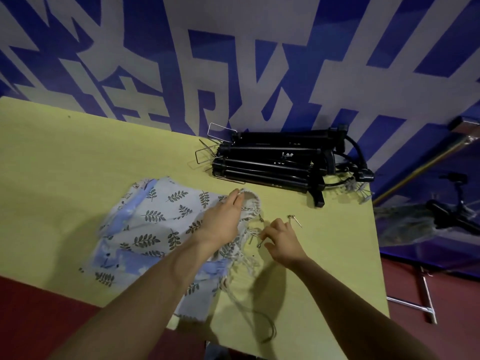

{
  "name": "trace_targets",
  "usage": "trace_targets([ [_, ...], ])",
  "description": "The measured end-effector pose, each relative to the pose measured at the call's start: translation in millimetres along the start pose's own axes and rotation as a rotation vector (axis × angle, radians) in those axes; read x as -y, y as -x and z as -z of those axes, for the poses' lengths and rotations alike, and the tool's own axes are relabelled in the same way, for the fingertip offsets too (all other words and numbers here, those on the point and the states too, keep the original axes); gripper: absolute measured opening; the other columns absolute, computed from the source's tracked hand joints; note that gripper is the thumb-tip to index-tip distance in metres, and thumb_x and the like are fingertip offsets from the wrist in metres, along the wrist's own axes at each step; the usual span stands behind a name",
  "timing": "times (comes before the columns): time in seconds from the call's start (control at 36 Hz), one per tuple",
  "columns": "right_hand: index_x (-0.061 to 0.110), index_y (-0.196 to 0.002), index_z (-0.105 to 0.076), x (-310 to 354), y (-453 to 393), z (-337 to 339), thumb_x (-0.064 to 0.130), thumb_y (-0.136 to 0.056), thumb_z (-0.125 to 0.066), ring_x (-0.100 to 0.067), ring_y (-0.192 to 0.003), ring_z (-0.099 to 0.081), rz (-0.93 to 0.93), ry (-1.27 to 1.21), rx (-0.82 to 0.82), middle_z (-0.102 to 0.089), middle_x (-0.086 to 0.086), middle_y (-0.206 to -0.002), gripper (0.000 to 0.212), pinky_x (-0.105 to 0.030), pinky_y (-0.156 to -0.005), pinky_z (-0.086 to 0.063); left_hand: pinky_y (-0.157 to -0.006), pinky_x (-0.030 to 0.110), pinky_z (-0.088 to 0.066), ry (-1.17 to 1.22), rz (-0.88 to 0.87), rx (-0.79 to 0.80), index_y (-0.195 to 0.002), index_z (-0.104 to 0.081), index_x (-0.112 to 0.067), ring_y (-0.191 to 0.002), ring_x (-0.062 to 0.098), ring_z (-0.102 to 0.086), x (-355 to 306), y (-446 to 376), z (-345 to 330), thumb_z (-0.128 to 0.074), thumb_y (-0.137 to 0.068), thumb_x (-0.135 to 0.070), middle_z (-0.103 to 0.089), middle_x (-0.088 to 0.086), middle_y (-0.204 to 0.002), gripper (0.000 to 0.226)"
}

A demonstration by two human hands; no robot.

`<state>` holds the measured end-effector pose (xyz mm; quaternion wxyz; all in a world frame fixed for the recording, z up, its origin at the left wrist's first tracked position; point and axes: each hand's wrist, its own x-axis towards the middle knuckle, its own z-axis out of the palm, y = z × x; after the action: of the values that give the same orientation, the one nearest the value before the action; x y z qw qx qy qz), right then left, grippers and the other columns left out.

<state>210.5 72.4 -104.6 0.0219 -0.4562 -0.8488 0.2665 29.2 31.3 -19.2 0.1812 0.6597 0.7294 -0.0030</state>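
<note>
A pale cloth printed with dark leaves (161, 222) lies crumpled on the yellow table (65, 157), with a blue patterned cloth (114, 261) under it. My left hand (220, 219) rests on the leaf cloth near its corded, gathered edge (250, 203), fingers fairly straight. To the right of the cloth my right hand (281, 242) pinches a small metal pin (261, 241) at the cloth's fringe. Another metal pin (294, 220) lies loose on the table just beyond my right hand.
A stack of black clip hangers with wire hooks (275, 162) lies at the table's far right. A thin cord (262, 320) trails toward the near table edge. Behind stands a blue and white banner wall (233, 61). On the floor at right are a metal frame (426, 300) and a dark stand (452, 211).
</note>
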Motion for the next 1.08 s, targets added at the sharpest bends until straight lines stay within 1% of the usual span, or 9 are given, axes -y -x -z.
trace_targets([
  [0.17, 0.014, -0.097, -0.060, 0.3, 3.3, -2.2, 0.021, -0.094, -0.049, -0.025, -0.104, -0.042, -0.045, -0.012, -0.023, -0.050, -0.006, -0.112, 0.013, -0.032, -0.087, -0.035, -0.071, 0.041, -0.055, 0.020, -0.035, 0.020, -0.149, -0.013, -0.017, -0.116, 0.030, -0.053, 2.3, 3.1, 3.3, -0.049, -0.081, 0.008, -0.007, 0.000, -0.158, 0.081],
  [0.36, 0.011, -0.099, -0.062, 20.7, -8.5, 21.6, 0.016, -0.093, -0.055, -0.021, -0.103, -0.042, -0.033, -0.221, -0.268, -0.049, -0.006, -0.109, 0.010, -0.029, -0.091, -0.037, -0.059, 0.033, -0.041, 0.028, -0.023, -0.006, -0.151, -0.011, -0.017, -0.098, 0.028, -0.059, 1.5, -2.1, 28.7, -0.045, -0.081, 0.009, -0.008, -0.004, -0.159, 0.082],
  [0.44, 0.011, -0.097, -0.062, 36.6, -16.8, 37.0, 0.020, -0.092, -0.058, -0.021, -0.113, -0.039, -0.036, -0.374, -0.298, -0.043, -0.006, -0.116, 0.011, -0.031, -0.101, -0.034, -0.063, 0.033, -0.045, 0.019, -0.013, -0.025, -0.151, -0.010, -0.019, -0.105, 0.028, -0.058, 4.4, -2.8, 43.9, -0.044, -0.082, 0.008, -0.008, -0.007, -0.159, 0.082],
  [0.58, 0.020, -0.090, -0.059, 64.8, -32.0, 59.3, 0.018, -0.092, -0.060, -0.016, -0.128, -0.034, 0.024, -0.573, -0.215, -0.038, -0.001, -0.127, 0.002, -0.034, -0.104, -0.033, -0.091, 0.041, -0.050, 0.077, 0.003, -0.066, -0.151, -0.013, -0.020, -0.126, 0.024, -0.047, 10.6, -3.3, 72.9, -0.056, -0.085, -0.005, -0.013, -0.008, -0.158, 0.080],
  [0.64, 0.020, -0.085, -0.056, 76.8, -37.5, 65.7, 0.013, -0.091, -0.059, -0.014, -0.121, -0.039, 0.069, -0.581, -0.208, -0.047, -0.004, -0.120, 0.010, -0.024, -0.096, -0.031, -0.096, 0.041, -0.048, 0.099, 0.001, -0.092, -0.150, -0.015, -0.020, -0.130, 0.023, -0.044, 13.9, -2.7, 82.4, -0.061, -0.085, -0.009, -0.016, -0.007, -0.158, 0.081],
  [0.75, 0.018, -0.082, -0.055, 98.0, -44.6, 70.9, 0.007, -0.091, -0.054, -0.012, -0.074, -0.052, 0.120, -0.627, -0.185, -0.057, 0.000, -0.083, 0.014, -0.027, -0.070, -0.042, -0.098, 0.041, -0.047, 0.111, 0.012, -0.135, -0.151, -0.015, -0.020, -0.132, 0.023, -0.041, 21.4, 1.5, 94.6, -0.053, -0.085, -0.002, -0.018, -0.006, -0.157, 0.078],
  [0.89, 0.007, -0.096, -0.058, 111.7, -52.8, 72.3, 0.008, -0.093, -0.053, -0.009, -0.077, -0.050, 0.140, -0.453, -0.230, -0.053, 0.002, -0.089, 0.005, -0.023, -0.070, -0.040, -0.091, 0.041, -0.050, 0.071, 0.055, -0.129, -0.151, -0.011, -0.020, -0.128, 0.024, -0.046, 34.6, 2.1, 95.6, -0.055, -0.086, -0.006, -0.013, -0.007, -0.158, 0.080],
  [0.97, 0.005, -0.116, -0.053, 110.2, -60.7, 74.1, 0.009, -0.093, -0.054, -0.021, -0.102, -0.052, 0.186, -0.230, -0.161, -0.047, -0.008, -0.116, 0.023, -0.028, -0.086, -0.043, -0.075, 0.036, -0.050, 0.006, 0.096, -0.156, -0.151, -0.011, -0.020, -0.116, 0.026, -0.055, 39.4, -0.4, 95.4, -0.057, -0.085, -0.008, -0.008, -0.008, -0.158, 0.081],
  [1.08, 0.007, -0.127, -0.039, 106.9, -71.0, 78.8, 0.003, -0.088, -0.058, -0.032, -0.093, -0.057, 0.168, -0.059, -0.116, -0.034, -0.011, -0.126, 0.044, -0.046, -0.083, -0.050, -0.063, 0.031, -0.040, -0.065, 0.141, -0.257, -0.149, -0.016, -0.018, -0.101, 0.028, -0.063, 40.4, -6.7, 96.8, -0.055, -0.086, -0.004, -0.008, -0.006, -0.158, 0.075],
])
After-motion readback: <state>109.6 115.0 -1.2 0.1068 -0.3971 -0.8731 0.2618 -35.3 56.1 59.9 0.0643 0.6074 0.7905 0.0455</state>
